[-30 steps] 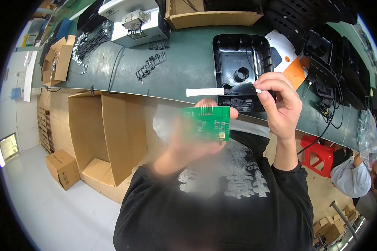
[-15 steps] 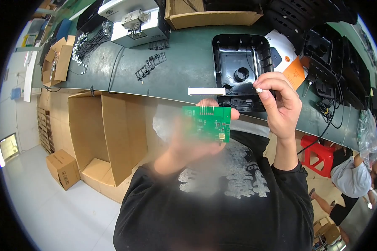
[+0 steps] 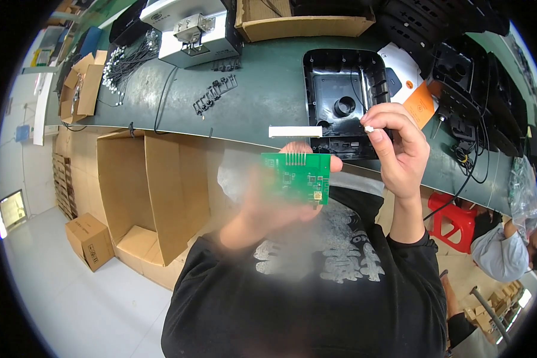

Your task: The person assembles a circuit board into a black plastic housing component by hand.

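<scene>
My left hand (image 3: 250,212), partly blurred, is closed round a green circuit board (image 3: 295,179) in front of my chest. A row of thin metal pins joins the board's far edge to a white strip-shaped part (image 3: 296,132). To the right of the board, my right hand (image 3: 401,146) pinches a small white connector (image 3: 369,129) between thumb and fingertips. Just beyond lies an open black plastic housing (image 3: 325,83) with a round collar inside. A thin dark wire runs in the housing toward my right fingertips; whether it joins the connector is unclear.
Small black parts (image 3: 215,94) and a white-and-grey machine (image 3: 200,45) occupy the green bench (image 3: 143,89). Bundled wires (image 3: 125,65) lie at left. More black housings (image 3: 459,77) and cables crowd the right. A red stool (image 3: 453,221) and another person (image 3: 502,253) are at right.
The circuit board has shifted very slightly right and nearer to me in my left hand. My right hand keeps its pinch. At the right, the other person's legs have moved.
</scene>
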The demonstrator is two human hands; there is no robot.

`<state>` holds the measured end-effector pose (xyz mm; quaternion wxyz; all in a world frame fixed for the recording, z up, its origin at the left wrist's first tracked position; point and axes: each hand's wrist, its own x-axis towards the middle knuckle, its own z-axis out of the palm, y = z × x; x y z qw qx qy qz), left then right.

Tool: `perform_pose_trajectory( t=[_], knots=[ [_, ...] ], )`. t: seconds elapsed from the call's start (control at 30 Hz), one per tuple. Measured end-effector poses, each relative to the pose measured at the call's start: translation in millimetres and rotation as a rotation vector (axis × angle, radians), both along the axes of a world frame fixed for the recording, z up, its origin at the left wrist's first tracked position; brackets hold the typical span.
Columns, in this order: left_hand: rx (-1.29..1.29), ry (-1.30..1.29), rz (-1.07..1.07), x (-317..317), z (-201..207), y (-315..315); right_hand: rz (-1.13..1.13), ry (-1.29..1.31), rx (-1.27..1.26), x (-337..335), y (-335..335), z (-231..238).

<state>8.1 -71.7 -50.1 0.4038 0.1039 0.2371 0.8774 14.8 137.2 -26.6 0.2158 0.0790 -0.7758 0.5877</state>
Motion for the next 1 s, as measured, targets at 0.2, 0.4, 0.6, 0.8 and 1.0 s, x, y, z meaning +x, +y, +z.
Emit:
perform_pose_trajectory(
  t=[0.2, 0.4, 0.6, 0.8, 1.0],
  knots=[
    [0.032, 0.072, -0.039, -7.7, -1.9, 4.4, -0.023, -0.036, -0.104, 1.9, 2.7, -3.3],
    [0.127, 0.056, 0.144, -1.1, 3.9, 11.8, 0.021, -0.084, -0.185, 1.5, 0.2, -6.4],
    [-0.466, 0.27, 0.289, 6.4, -3.3, 4.8, -0.092, -0.087, -0.11, 6.8, 0.2, -4.9],
    [-0.424, 0.505, 0.548, 3.7, 7.4, 22.6, -0.199, 0.163, 0.238, -1.3, -0.8, -11.5],
    [-0.423, 0.567, 0.532, -3.3, 7.4, 29.0, -0.286, 0.299, 0.381, 0.7, 1.7, -20.0]
  ],
)
